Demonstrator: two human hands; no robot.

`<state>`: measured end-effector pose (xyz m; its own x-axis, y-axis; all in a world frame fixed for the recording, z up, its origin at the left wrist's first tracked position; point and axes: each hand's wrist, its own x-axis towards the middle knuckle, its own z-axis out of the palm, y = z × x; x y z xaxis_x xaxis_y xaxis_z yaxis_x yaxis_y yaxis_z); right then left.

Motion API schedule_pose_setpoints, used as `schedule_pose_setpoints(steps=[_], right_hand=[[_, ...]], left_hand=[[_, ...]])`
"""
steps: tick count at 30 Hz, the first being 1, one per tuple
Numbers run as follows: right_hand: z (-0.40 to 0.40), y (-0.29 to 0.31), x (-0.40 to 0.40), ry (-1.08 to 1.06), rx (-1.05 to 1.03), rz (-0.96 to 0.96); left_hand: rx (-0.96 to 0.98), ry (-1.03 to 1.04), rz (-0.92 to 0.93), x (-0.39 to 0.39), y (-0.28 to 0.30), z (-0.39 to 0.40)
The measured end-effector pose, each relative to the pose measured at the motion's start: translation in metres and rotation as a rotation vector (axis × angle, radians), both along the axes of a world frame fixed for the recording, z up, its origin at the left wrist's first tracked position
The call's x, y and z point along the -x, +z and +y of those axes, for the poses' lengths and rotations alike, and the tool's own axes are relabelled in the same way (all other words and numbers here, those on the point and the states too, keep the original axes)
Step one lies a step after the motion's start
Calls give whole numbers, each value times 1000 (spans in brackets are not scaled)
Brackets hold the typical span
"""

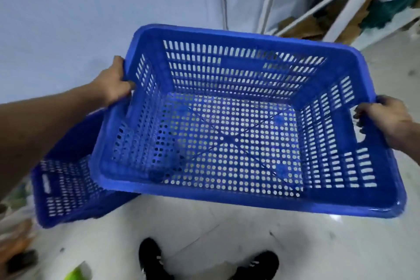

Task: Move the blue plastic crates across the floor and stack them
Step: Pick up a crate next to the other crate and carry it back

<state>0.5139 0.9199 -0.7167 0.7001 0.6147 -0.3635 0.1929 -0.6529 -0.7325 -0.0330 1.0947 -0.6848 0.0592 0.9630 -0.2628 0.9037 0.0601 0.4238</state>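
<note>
Crate [229, 134]: empty, perforated all over, likely light and stiff, perhaps slick at the rim. Held in the air, tilted, above the floor [216, 234], overlapping a second crate [66, 191] at near left. Left hand [116, 84] and right hand [384, 120] each clamped on an end rim; best gripped there.

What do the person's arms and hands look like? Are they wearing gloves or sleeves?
No gloves and no sleeves show. The left hand and the forearm behind it are bare as far as the picture's edge. The right hand is bare too, with only its wrist in view. No watch, ring or bracelet can be seen. The picture is somewhat blurred, so small details could be missed.
</note>
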Motion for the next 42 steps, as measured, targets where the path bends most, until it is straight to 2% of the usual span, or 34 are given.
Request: schedule_pose_setpoints(steps=[5,10,21,26,32,37,42], right_hand=[[81,15,110,181,21,3],[148,-1,226,354,23,-10],[254,-78,436,556,21,60],[276,-98,492,599,59,76],[295,-116,522,607,48,24],[309,-112,526,584,10,-16],[302,-122,526,583,54,-36]], left_hand=[[28,137,5,137,18,-9],[43,303,-12,258,18,-22],[121,553,-3,461,-58,-42],[150,622,7,506,-92,-51],[196,687,11,529,-124,-54],[166,727,-24,523,-126,-42],[259,740,-26,526,-125,-43]])
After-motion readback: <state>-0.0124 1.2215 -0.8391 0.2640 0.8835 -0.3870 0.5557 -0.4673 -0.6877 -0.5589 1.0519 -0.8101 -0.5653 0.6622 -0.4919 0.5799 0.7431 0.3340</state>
